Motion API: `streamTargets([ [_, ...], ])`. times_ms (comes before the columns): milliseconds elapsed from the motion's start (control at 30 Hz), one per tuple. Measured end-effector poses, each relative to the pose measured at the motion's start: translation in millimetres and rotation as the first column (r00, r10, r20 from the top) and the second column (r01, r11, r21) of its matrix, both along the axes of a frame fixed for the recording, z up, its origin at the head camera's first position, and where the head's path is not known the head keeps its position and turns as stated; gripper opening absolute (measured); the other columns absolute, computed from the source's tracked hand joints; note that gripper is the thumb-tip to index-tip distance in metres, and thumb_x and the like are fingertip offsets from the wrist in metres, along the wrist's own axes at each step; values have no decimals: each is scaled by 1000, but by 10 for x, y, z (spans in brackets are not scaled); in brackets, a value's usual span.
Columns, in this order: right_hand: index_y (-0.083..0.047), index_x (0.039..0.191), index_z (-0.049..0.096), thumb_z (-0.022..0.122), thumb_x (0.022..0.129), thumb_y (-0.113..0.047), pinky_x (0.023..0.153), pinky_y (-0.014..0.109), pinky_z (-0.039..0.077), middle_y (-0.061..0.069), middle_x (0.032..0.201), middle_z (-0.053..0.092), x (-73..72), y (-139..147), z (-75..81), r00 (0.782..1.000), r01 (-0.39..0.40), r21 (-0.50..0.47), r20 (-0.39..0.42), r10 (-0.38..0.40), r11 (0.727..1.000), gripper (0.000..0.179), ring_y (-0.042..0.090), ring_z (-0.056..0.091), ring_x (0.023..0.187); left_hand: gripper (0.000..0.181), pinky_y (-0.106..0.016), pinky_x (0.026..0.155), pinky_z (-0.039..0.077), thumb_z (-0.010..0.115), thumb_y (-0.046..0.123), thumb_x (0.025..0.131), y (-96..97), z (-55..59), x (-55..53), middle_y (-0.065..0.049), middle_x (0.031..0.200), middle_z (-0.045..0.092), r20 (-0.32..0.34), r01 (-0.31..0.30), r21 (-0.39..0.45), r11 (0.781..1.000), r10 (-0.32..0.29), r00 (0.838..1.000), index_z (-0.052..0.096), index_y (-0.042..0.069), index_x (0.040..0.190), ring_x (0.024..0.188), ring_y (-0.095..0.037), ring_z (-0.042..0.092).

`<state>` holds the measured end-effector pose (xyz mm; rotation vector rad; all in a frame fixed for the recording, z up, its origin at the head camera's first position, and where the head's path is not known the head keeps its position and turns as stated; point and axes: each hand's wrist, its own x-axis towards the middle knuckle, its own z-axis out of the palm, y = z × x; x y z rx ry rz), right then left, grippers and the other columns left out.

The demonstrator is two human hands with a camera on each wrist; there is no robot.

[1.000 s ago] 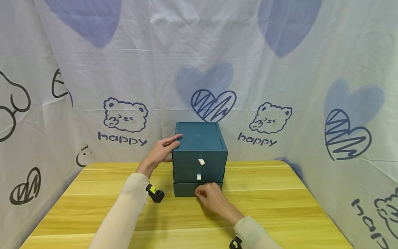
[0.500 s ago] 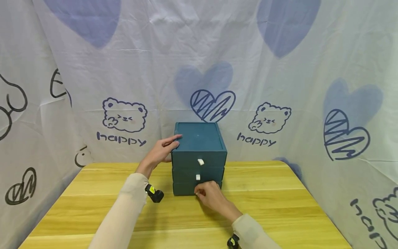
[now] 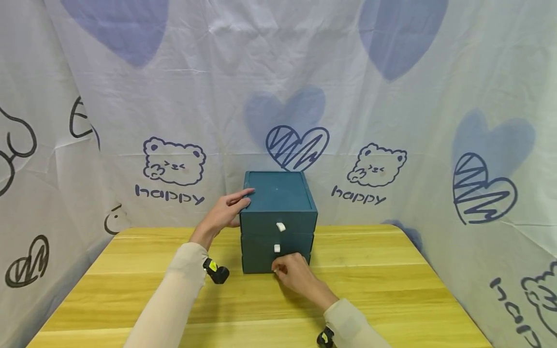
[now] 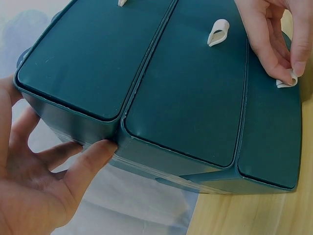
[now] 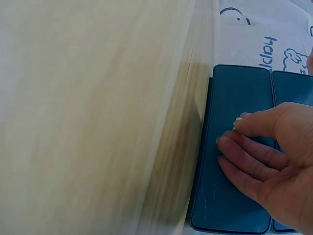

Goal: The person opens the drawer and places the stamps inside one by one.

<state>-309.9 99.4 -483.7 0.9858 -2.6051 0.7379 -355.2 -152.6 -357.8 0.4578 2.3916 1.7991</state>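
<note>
A dark teal three-drawer box (image 3: 278, 191) stands on the wooden table. My left hand (image 3: 223, 212) rests against its left side, thumb and fingers spread along the edge near the top, as the left wrist view also shows. Low at the front, my right hand (image 3: 298, 275) pinches the white loop pull (image 4: 282, 84) of the bottom drawer (image 4: 269, 132) between thumb and fingers. That pull is mostly covered by the fingertips. White pulls also sit on the top drawer (image 3: 261, 224) and the middle drawer (image 4: 181, 93); all three drawer fronts look pushed in.
A yellowish wooden table (image 3: 370, 290) spreads around the box on both sides and in front. White cloth (image 3: 278, 58) printed with hearts and bears hangs behind and along the sides. Small black wrist cameras (image 3: 217, 273) are strapped to my wrists.
The bottom drawer has slid slightly inward, so its front now lines up with those above. My right hand stays on its pull; the left hand keeps its place.
</note>
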Motion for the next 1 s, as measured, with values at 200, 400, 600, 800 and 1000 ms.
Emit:
streamTargets([
  [200, -8, 89, 81, 75, 91, -2, 63, 16, 54, 2, 81, 78, -3, -8, 8, 1000, 8, 4, 8, -8, 1000, 8, 5, 66, 68, 53, -66, 109, 47, 49, 39, 109, 0, 19, 8, -13, 173, 22, -7, 10, 4, 1000, -10, 1000, 41, 26, 160, 157, -39, 27],
  [400, -8, 89, 81, 75, 91, -2, 63, 15, 54, 2, 81, 78, 0, -9, 23, 1000, 14, 12, 25, -14, 1000, 8, 4, 65, 68, 52, -66, 109, 47, 49, 39, 109, 5, 12, 1, -12, 172, 24, -8, 7, 0, 1000, -7, 1000, 42, 27, 160, 157, -39, 27],
  [600, -9, 89, 81, 74, 91, -3, 64, 16, 54, 1, 81, 78, 10, -9, 41, 999, 21, 15, 42, -22, 1000, 9, 4, 64, 68, 50, -65, 109, 47, 50, 38, 110, 1, -2, -6, -10, 172, 25, -1, 2, 11, 1000, -2, 1000, 43, 28, 159, 157, -38, 29],
  [800, -9, 90, 81, 74, 91, -3, 64, 16, 53, 1, 81, 78, 5, -8, 47, 998, 23, 18, 53, -24, 1000, 10, 3, 63, 68, 50, -65, 109, 47, 50, 38, 109, -2, -12, -7, -10, 172, 25, -2, -3, 5, 1000, 3, 1000, 43, 28, 158, 157, -38, 29],
  [1000, -9, 91, 81, 73, 92, -3, 65, 17, 54, 1, 82, 78, 5, 9, 52, 998, 15, 14, 63, -15, 1000, 10, 4, 65, 69, 51, -66, 109, 46, 49, 37, 110, 10, 8, 20, -10, 173, 23, -4, 0, 5, 1000, 0, 1000, 42, 27, 159, 157, -39, 28],
])
